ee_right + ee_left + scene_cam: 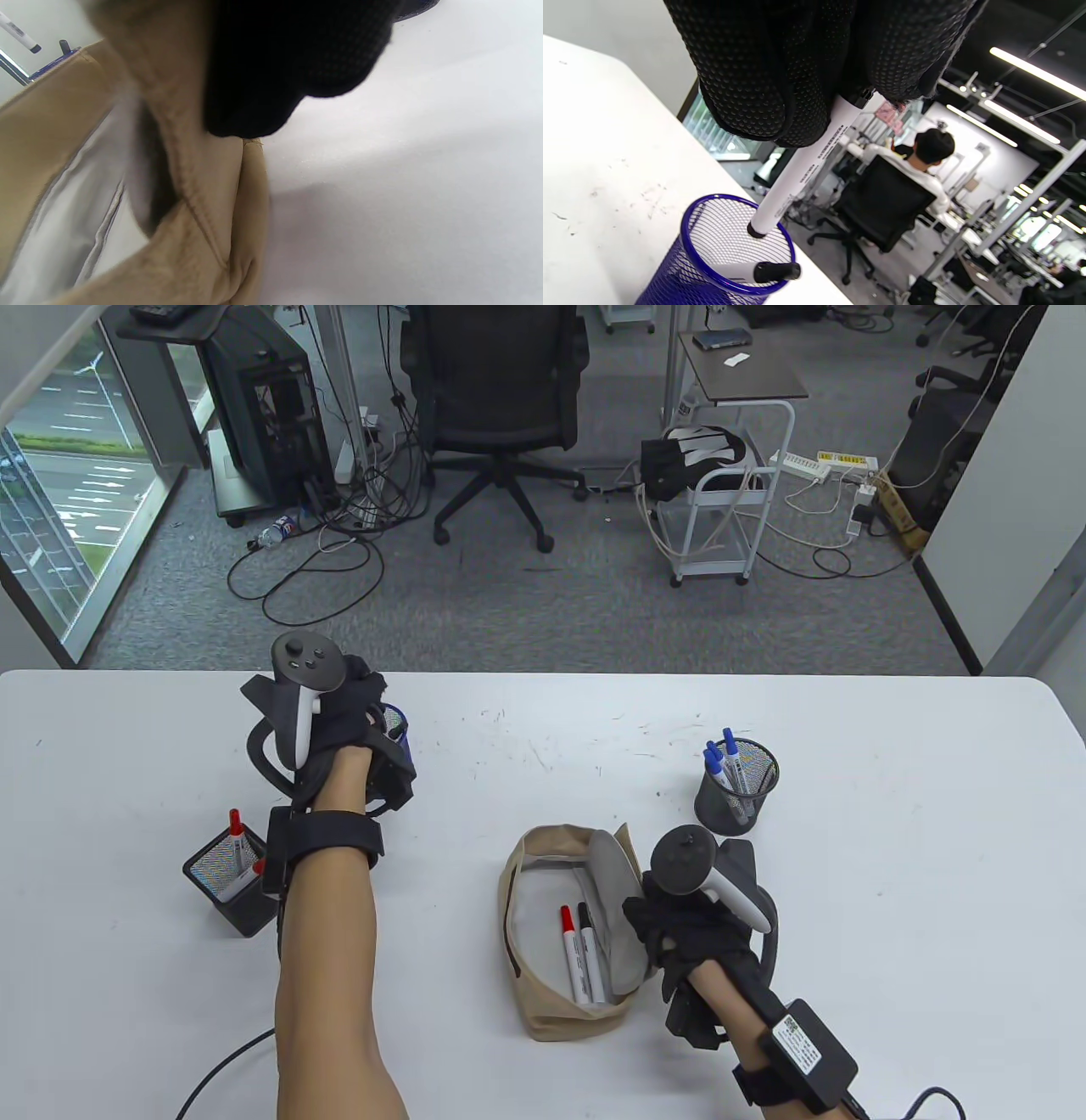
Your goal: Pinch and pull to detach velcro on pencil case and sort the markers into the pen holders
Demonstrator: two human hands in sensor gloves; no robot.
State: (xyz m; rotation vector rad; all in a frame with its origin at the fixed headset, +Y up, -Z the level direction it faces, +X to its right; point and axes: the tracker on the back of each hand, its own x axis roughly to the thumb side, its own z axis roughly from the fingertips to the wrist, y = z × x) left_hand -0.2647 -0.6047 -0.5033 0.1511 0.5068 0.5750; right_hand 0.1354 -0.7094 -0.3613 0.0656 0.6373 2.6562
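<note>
My left hand (361,704) hovers over the blue mesh holder (729,262) at the table's back left. It pinches a white black marker (806,165), whose lower end hangs at the holder's mouth; another black marker (757,272) lies inside. The tan pencil case (551,1018) lies open near the front middle, with a red marker (572,946) and a black marker (593,950) in it. My right hand (657,929) grips the case's right edge; its fingers (288,67) pinch the tan fabric (199,178).
A round black mesh holder (736,802) with blue markers stands behind my right hand. A square black holder (222,891) with red markers sits left of my left forearm. A cable runs off the front edge. Beyond the table are an office chair and a cart.
</note>
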